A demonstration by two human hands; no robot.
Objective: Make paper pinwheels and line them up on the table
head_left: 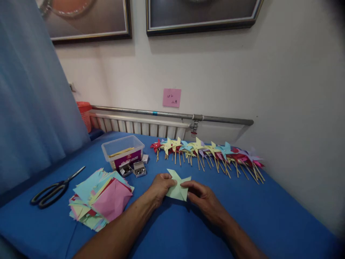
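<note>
Both my hands meet over a pale green folded paper piece (178, 187) lying low above the blue table (269, 216). My left hand (161, 188) pinches its left side, fingers curled on the paper. My right hand (201, 198) pinches the right side, thumb and fingers closed on the fold. The paper's points stick up and to the right, shaped like pinwheel blades.
A row of finished paper pinwheels on sticks (210, 153) lies along the far edge. A stack of coloured paper squares (101, 199) sits at left, black scissors (54, 189) beyond it. A clear plastic box (123, 151) and small boxes of pins (139, 169) stand nearby.
</note>
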